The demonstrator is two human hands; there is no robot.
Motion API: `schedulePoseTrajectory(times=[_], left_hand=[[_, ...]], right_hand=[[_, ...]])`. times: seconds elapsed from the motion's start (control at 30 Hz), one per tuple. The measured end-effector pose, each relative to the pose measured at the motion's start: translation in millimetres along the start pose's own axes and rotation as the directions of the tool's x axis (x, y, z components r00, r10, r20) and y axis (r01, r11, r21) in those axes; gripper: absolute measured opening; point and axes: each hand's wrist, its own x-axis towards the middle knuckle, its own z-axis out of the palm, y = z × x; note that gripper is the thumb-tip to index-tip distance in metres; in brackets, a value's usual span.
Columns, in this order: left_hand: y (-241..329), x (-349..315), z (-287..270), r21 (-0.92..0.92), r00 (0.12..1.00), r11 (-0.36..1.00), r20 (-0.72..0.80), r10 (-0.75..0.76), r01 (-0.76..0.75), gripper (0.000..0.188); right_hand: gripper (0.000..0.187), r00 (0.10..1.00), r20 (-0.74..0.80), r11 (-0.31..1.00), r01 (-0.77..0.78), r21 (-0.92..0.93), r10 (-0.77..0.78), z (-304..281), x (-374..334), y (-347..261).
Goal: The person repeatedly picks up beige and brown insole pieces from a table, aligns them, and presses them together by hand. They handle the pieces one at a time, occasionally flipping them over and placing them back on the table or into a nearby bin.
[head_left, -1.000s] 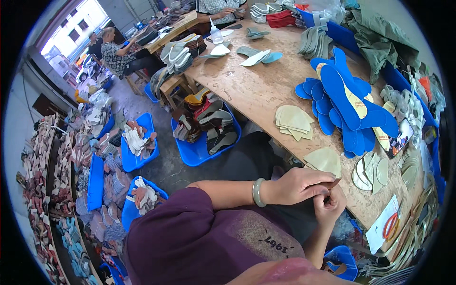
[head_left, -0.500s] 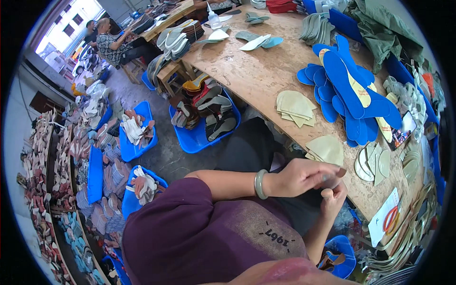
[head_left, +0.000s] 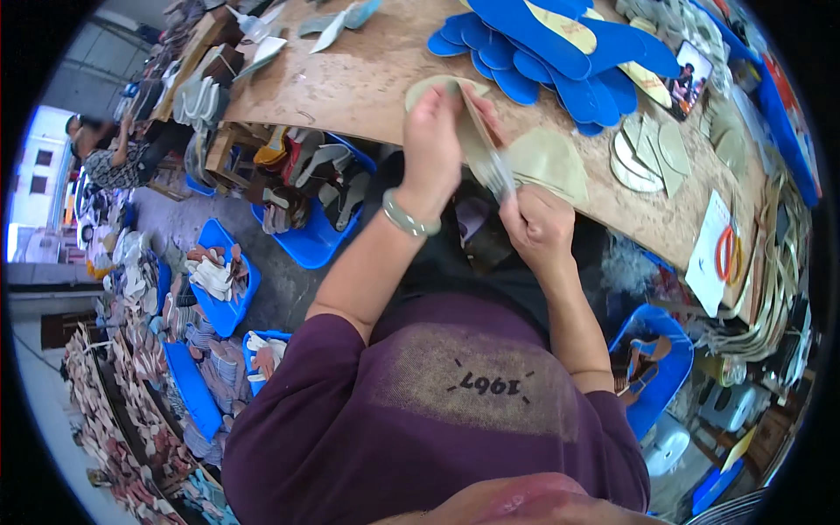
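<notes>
My left hand, with a pale green bangle on its wrist, is closed on a long, thin, tan insole-like piece. The piece stands on edge over the table's near edge, its exact kind unclear. At its nearer end, which looks greyish and blurred, my right hand pinches it. Behind the right hand, a stack of pale cream half-round pieces lies on the table. Another cream piece shows partly behind my left hand.
Blue insoles are heaped on the wooden table. Nearby lie cream cut pieces, a phone and red-orange rings on white paper. Blue bins of shoe parts stand on the floor; people sit at the far left.
My hands have moved from close together over my lap to farther apart at the table edge. The long tan piece now shows between them. My view has turned, shifting the table leftward.
</notes>
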Motion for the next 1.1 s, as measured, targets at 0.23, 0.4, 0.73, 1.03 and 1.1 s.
schedulePoseTrajectory(times=[0.23, 0.4, 0.73, 1.03, 1.1], left_hand=[[-4.9, 67.2, -32.1, 0.06, 0.969, 0.985, -0.183, 0.168, -0.159, 0.018], [-12.9, 64.3, -30.5, 0.31, 0.969, 0.922, 0.002, 0.245, -0.234, 0.02], [-38.7, 40.0, 21.7, 0.371, 0.971, 0.914, 0.222, 0.085, -0.165, 0.025], [-40.7, -37.3, 41.5, 0.535, 0.797, 0.707, 0.601, 0.068, -0.463, 0.016], [-38.2, -40.8, 25.8, 0.558, 0.835, 0.738, 0.55, 0.014, -0.38, 0.017]], right_hand=[[0.029, 0.982, 0.178, 0.989, -0.08, 0.127, 0.056, -39.1, -63.7, -0.8], [0.033, 0.53, 0.366, 0.379, -0.83, 0.409, 0.765, -123.0, -155.8, 49.8], [0.019, 0.715, 0.108, 0.614, -0.5, -0.611, 0.691, -159.0, -154.6, 76.3], [0.034, 0.734, 0.077, 0.653, -0.643, 0.401, 0.675, -84.6, -26.0, 9.7], [0.028, 0.695, 0.188, 0.568, -0.688, 0.452, 0.694, -79.9, -27.2, 5.6]])
